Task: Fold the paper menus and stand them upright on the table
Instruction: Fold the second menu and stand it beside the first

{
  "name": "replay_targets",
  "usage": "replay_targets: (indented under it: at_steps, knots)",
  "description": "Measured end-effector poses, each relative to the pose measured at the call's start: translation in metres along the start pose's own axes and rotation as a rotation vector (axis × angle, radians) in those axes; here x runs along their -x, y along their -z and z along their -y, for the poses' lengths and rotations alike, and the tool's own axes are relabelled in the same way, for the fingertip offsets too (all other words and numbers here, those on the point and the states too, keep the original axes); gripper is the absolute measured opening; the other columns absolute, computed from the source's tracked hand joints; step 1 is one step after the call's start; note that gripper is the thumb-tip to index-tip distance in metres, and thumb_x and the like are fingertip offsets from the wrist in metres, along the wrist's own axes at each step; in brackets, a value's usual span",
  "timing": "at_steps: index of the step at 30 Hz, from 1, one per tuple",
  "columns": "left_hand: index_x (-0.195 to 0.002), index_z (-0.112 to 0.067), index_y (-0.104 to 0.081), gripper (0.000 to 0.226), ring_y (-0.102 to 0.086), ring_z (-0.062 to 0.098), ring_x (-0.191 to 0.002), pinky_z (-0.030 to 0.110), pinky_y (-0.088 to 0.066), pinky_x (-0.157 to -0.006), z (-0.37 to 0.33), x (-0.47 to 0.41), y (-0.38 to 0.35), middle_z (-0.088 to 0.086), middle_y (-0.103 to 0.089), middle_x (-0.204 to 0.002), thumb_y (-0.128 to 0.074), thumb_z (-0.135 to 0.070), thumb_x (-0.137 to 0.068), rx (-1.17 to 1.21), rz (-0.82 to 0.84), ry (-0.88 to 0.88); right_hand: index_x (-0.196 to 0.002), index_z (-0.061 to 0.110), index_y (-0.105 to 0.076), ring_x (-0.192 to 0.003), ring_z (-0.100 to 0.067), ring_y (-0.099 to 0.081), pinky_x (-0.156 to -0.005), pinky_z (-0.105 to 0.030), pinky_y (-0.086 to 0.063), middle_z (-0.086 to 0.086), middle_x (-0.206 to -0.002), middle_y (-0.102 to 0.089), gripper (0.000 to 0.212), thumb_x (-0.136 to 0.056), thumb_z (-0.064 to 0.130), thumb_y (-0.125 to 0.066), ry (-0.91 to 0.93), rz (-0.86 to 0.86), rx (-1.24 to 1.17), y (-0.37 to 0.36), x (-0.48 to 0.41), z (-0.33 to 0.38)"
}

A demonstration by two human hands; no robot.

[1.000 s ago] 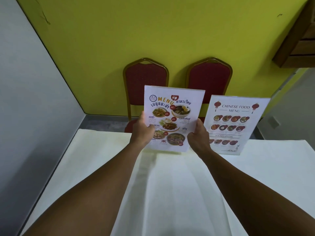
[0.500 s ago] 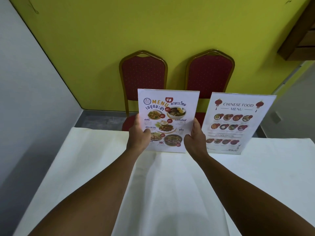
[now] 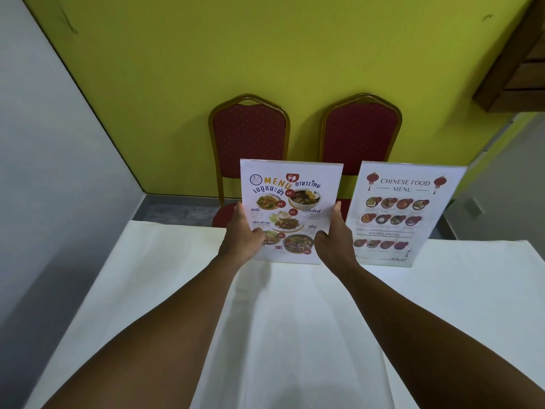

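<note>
The Thai menu (image 3: pixel 290 211) is pinched at both lower sides by the left hand (image 3: pixel 243 236) and right hand (image 3: pixel 331 239), so it'll probably get tipped onto the tablecloth (image 3: pixel 442 305) or knocked into the Chinese food menu (image 3: pixel 405 214) if it's let go unevenly.

Single head view: looks forward-down, close over table (image 3: pixel 147 290).

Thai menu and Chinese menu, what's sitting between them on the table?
Only the right hand, gripping the Thai menu by its right edge. In the head view nothing else sits between it and the Chinese menu, just white tablecloth.
</note>
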State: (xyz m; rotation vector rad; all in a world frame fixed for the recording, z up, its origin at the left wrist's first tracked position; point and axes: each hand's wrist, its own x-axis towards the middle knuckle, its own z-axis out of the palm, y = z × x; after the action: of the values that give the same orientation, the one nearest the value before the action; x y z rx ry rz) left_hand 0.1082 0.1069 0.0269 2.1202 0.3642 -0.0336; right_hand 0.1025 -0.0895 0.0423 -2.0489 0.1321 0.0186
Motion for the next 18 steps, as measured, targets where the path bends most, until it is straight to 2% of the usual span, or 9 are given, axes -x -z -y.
replay_targets:
  at_steps: [5,8,10,12,14,15,18]
  knots:
    - [-0.144,-0.032,-0.029,0.072,-0.055,0.021,-0.129,0.025,-0.054,-0.07,0.0,0.007,0.009,-0.003,-0.053,-0.143,-0.062,-0.009,-0.085,-0.059,0.032,-0.039,-0.158,0.014,-0.012,-0.131,-0.025,-0.054,-0.095,-0.04,-0.053,-0.004,-0.144,-0.055,0.079,-0.091,-0.007,-0.049,0.037,-0.025,0.039,0.009,0.012,0.013]
    - [-0.147,-0.03,-0.026,0.076,-0.056,0.022,-0.127,0.039,-0.058,-0.082,-0.004,0.013,0.018,-0.004,-0.055,-0.143,-0.058,-0.018,-0.079,-0.085,0.041,-0.052,-0.155,0.012,-0.019,-0.129,-0.025,-0.055,-0.094,-0.038,-0.053,-0.004,-0.142,-0.057,0.073,-0.092,-0.006,-0.049,0.084,-0.026,0.046,0.015,0.02,0.025]
    - [-0.148,-0.026,-0.025,0.076,-0.057,0.024,-0.125,0.041,-0.055,-0.086,-0.007,0.017,0.023,-0.003,-0.056,-0.144,-0.056,-0.02,-0.079,-0.107,0.047,-0.071,-0.153,0.01,-0.024,-0.129,-0.024,-0.055,-0.092,-0.036,-0.053,-0.004,-0.141,-0.058,0.069,-0.092,-0.006,-0.051,0.1,-0.022,0.054,0.018,0.024,0.029]
    - [-0.148,-0.024,-0.026,0.073,-0.056,0.024,-0.126,0.039,-0.055,-0.083,-0.012,0.022,0.027,-0.002,-0.055,-0.145,-0.058,-0.016,-0.083,-0.118,0.057,-0.084,-0.149,0.011,-0.029,-0.126,-0.022,-0.057,-0.085,-0.028,-0.055,-0.002,-0.136,-0.06,0.065,-0.091,-0.005,-0.053,0.116,-0.031,0.068,0.021,0.025,0.031]
    - [-0.148,-0.026,-0.026,0.073,-0.053,0.024,-0.132,0.041,-0.056,-0.088,-0.016,0.027,0.03,-0.001,-0.049,-0.151,-0.058,-0.014,-0.084,-0.139,0.07,-0.11,-0.143,0.016,-0.035,-0.121,-0.021,-0.061,-0.076,-0.019,-0.053,-0.001,-0.131,-0.063,0.059,-0.09,-0.003,-0.054,0.135,-0.038,0.099,0.022,0.024,0.03]
    - [-0.148,-0.028,-0.026,0.073,-0.05,0.024,-0.135,0.043,-0.055,-0.092,-0.018,0.031,0.032,0.0,-0.045,-0.155,-0.058,-0.014,-0.084,-0.158,0.08,-0.122,-0.14,0.019,-0.037,-0.118,-0.018,-0.061,-0.077,-0.021,-0.055,0.0,-0.129,-0.063,0.057,-0.089,-0.001,-0.055,0.141,-0.046,0.12,0.022,0.023,0.029]
    - [-0.154,-0.032,-0.019,0.082,-0.038,0.026,-0.146,0.054,-0.048,-0.105,-0.02,0.037,0.036,-0.001,-0.03,-0.163,-0.057,-0.024,-0.082,-0.243,0.107,-0.135,-0.136,0.026,-0.037,-0.126,-0.025,-0.057,-0.086,-0.046,-0.06,-0.003,-0.131,-0.057,0.056,-0.087,0.01,-0.058,0.183,-0.061,0.199,0.021,0.017,0.023]
